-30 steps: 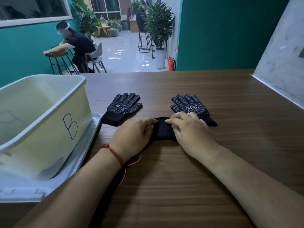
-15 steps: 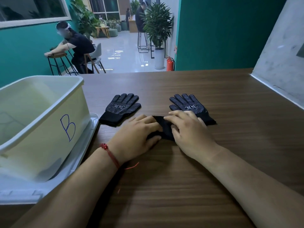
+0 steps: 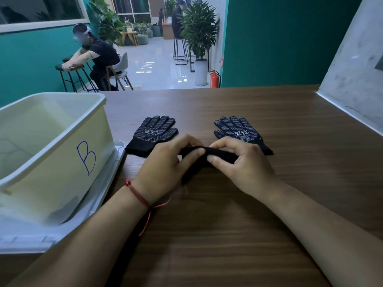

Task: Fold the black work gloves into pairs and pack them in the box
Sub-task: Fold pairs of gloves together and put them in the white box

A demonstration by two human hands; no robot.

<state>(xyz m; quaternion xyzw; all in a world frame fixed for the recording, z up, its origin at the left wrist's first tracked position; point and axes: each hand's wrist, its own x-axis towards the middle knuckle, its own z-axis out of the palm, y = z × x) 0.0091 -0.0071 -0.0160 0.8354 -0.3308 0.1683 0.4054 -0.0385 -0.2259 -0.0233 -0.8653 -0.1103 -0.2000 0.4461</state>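
Gripping a folded glove bundle (image 3: 217, 155) with both hands over the table (image 3: 228, 235).
Pinching its ends in curled fingers, left hand (image 3: 165, 166) and right hand (image 3: 245, 164); lying flat just behind, dotted side up, left glove (image 3: 154, 132) and right glove (image 3: 236, 129); standing far left on a lid (image 3: 103, 193), box (image 3: 62, 166) marked B.

Folded black glove bundle (image 3: 209, 155) held off table, two dotted gloves (image 3: 154, 132) flat — box (image 3: 62, 129) left
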